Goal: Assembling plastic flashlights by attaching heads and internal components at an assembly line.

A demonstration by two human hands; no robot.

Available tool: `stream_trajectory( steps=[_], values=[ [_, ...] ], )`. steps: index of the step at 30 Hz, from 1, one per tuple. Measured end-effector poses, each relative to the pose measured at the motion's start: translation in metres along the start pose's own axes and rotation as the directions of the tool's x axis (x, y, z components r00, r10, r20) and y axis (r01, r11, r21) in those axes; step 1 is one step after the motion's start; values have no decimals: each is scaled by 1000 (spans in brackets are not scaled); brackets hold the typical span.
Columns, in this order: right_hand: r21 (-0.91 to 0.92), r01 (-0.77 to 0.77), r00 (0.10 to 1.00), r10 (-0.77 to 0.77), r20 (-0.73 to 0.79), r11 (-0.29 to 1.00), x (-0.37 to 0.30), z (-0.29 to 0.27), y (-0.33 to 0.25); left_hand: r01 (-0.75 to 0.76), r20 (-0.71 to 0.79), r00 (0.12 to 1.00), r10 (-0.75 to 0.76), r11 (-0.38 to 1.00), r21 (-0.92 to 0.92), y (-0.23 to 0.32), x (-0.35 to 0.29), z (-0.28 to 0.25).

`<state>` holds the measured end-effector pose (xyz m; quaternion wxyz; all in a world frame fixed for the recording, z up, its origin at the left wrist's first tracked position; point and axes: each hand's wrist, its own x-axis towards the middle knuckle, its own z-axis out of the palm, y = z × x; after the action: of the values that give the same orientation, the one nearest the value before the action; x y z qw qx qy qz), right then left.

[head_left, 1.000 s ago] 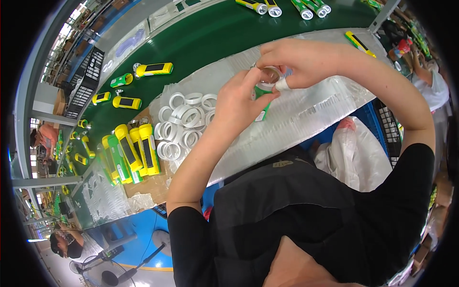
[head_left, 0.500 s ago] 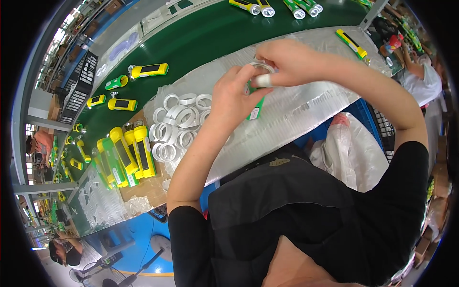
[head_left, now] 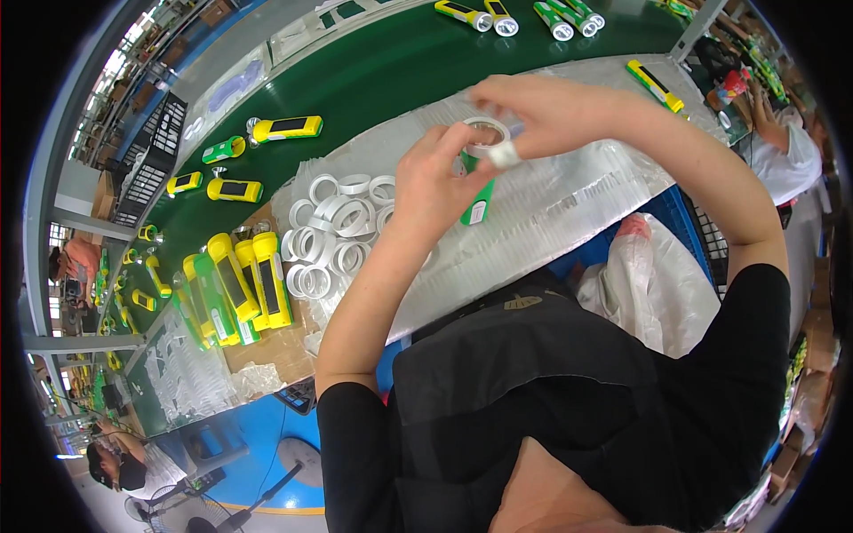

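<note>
The left hand (head_left: 440, 182) is raised over the surface (head_left: 391, 67), its grip closed around a green torch (head_left: 478, 197) whose lower body sticks out below the palm. The right hand (head_left: 546, 111) meets it from the far side, its grip pinched on a white ring (head_left: 484, 133) held at the top end of the torch; one fingertip wears a white cover. Whether the ring is seated on the torch or just resting against it cannot be told. Both hands hover above a sheet of clear plastic (head_left: 569, 200) spread over the near edge of the green surface. Just to the left of the left hand lies a pile of white rings (head_left: 333, 231) on the same plastic. Further left, a row of yellow and green torches (head_left: 235, 289) lies side by side on a piece of cardboard (head_left: 275, 346). More torches are scattered on the green surface beyond, well apart from the hands. A crumpled plastic bag (head_left: 653, 284) sits in a blue crate near the right elbow.
</note>
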<state>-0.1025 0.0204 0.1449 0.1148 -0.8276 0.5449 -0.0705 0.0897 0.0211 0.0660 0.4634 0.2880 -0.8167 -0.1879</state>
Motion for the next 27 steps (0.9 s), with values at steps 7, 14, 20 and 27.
stream_trajectory(
  steps=[7, 14, 20, 27],
  values=[
    [-93, 111, 994, -112, -7, 989, 0, 7, -5, -18, -32, 999, 18, 1000, 1, -2, -5, -5],
    [164, 365, 927, -341, -155, 916, -15, 6, -4, 19, 35, 999, -11, 976, -218, -3, -10, -12],
    [103, 571, 796, -518, -313, 815, -50, -33, -44, 648, 776, 620, -114, 631, -425, 16, -14, -45],
    [215, 80, 875, 35, -483, 973, 45, 40, 11, 289, 196, 928, -317, 944, 158, -43, 40, -17]
  ],
)
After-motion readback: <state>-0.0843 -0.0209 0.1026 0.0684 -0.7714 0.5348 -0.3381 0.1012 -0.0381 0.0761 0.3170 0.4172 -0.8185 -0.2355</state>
